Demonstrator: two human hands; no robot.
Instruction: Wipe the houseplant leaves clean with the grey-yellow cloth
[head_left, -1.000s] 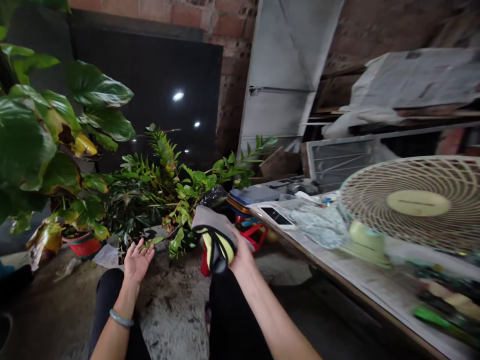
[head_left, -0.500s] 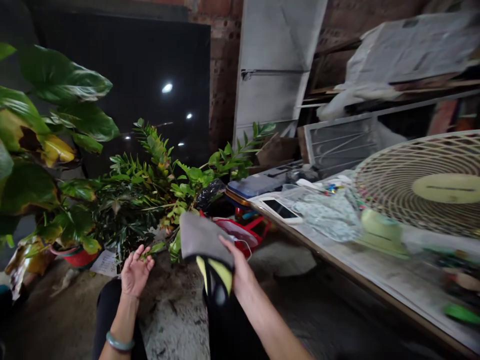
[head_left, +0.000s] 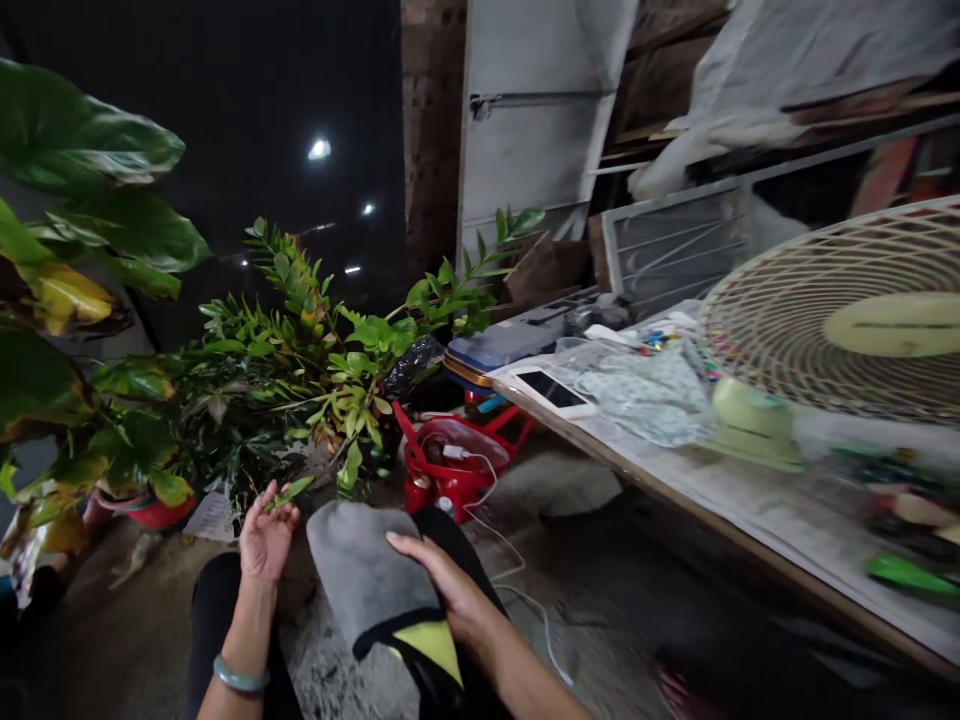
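A grey soft fabric piece (head_left: 367, 565) with black edging and a yellow-and-black part is in my right hand (head_left: 461, 600). The thumb lies on its upper face; the other fingers are hidden beneath it. It is over my lap, so I cannot tell exactly what kind of article it is. My left hand (head_left: 267, 535) is palm up with loosely bent, parted fingers and a bangle (head_left: 240, 677) on the wrist. A green leaf (head_left: 294, 491) shows at its fingertips; whether the fingers touch it is unclear.
Beyond my knees stands a red basket (head_left: 450, 488) with a white cable (head_left: 499, 550) trailing out. Leafy plants (head_left: 300, 350) fill the left. On the table (head_left: 630, 465) at right lie a phone (head_left: 555, 390), patterned cloth (head_left: 645, 390) and a fan (head_left: 847, 310).
My right hand has moved left and down with the grey fabric piece, which now shows its broad face. The red basket is less covered. My left hand has barely moved; the view has tilted down.
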